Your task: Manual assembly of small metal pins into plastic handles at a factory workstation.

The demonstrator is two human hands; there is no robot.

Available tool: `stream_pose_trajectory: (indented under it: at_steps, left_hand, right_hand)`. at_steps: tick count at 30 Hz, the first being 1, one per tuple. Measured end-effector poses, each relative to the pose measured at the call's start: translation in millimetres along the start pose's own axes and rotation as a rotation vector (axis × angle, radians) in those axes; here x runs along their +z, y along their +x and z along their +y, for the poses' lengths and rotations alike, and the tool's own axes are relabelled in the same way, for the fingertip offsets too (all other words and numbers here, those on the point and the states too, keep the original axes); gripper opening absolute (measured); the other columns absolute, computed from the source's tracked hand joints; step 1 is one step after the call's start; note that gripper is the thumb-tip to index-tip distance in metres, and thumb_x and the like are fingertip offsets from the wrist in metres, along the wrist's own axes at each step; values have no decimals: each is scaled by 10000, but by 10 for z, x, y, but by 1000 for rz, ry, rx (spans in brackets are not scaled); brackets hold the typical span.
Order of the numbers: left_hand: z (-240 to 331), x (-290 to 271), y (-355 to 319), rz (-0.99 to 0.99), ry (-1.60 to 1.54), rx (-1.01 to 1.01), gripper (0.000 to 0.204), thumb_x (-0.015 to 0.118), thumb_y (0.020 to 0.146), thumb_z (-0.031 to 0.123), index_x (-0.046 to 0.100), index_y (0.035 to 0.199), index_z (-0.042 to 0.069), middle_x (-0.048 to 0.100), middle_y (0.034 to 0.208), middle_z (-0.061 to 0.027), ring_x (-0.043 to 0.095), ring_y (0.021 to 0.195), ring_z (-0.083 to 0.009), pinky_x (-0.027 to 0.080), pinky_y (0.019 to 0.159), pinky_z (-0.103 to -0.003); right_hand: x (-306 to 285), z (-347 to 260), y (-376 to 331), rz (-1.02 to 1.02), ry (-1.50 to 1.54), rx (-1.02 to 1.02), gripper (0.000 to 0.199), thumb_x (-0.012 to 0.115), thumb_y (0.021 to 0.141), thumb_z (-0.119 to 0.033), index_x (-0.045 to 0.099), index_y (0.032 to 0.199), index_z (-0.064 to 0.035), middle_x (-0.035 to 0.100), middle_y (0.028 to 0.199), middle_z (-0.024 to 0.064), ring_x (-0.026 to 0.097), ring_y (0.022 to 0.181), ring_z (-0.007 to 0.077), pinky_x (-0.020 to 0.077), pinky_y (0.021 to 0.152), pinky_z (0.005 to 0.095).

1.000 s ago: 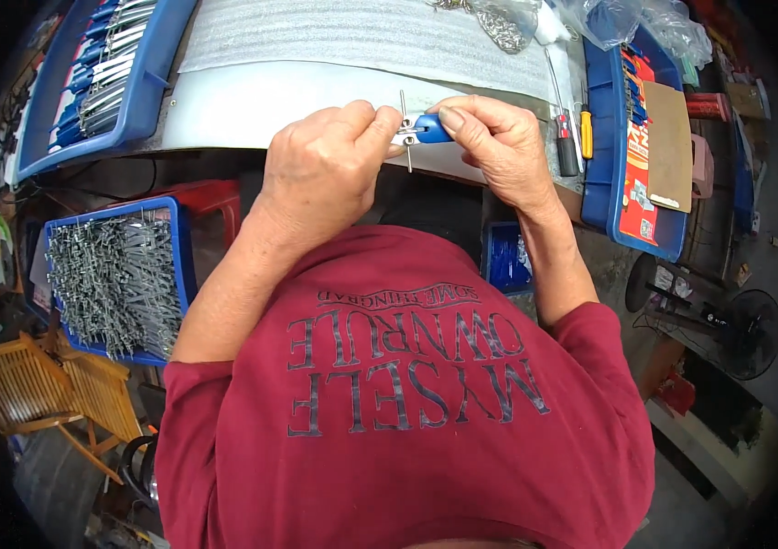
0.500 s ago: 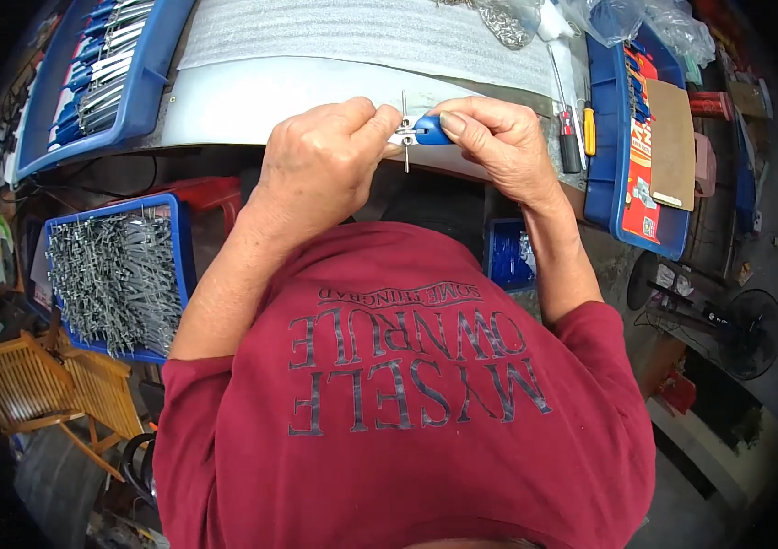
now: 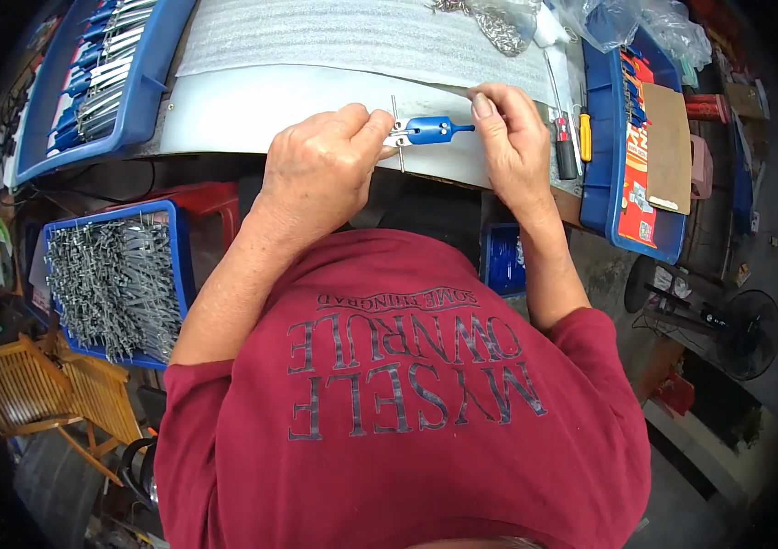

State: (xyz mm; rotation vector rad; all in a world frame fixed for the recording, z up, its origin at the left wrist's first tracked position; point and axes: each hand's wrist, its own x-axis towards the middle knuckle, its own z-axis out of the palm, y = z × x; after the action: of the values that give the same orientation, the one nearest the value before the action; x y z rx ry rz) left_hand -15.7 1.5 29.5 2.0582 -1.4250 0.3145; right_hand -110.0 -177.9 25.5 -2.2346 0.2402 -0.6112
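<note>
My left hand (image 3: 329, 151) is closed, thumb and forefinger pinching a small metal piece (image 3: 399, 139) just above the near edge of the white work surface. A thin metal rod (image 3: 394, 106) crosses this piece. Joined to its right end is a blue plastic part (image 3: 426, 130) with two small dots, which narrows to a thin stem pointing right. My right hand (image 3: 515, 137) is at the stem's tip, thumb bent against curled fingers. Whether those fingers grip the stem or something else is hidden.
Blue trays (image 3: 137, 114) with blue-and-metal pieces stand left and right (image 3: 599, 183). Many metal parts (image 3: 114, 284) fill a lower blue bin at left. Foam sheet (image 3: 316, 41) covers the back. Screwdrivers with red-black (image 3: 565, 151) and yellow (image 3: 585, 137) handles lie at right.
My right hand has slid right, off the body of the blue part, so its dots and stem now show. My left hand still pinches the metal piece, which has shifted slightly left.
</note>
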Motion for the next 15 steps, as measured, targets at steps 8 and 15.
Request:
stream_pose_trajectory:
  at_steps: [8,15]
  left_hand:
    - [-40,129,-6,-59,102,-4,138,586,693,112,554,814,53,484,644,-48,533,554,-187,439,472,-307]
    - [-71,292,3,-116,130,-16,91,565,710,126,526,762,63,503,660,-56,552,580,-204,456,496,-326]
  right_hand:
    - [70,-162,-32,-196,-274,-12,191,522,828,-180,518,752,-5,526,679,148,520,632,312,400,556,362]
    - [178,-24,50,-271,-545,-78,223,523,805,-180,466,668,-13,522,630,156,535,623,331,414,546,412]
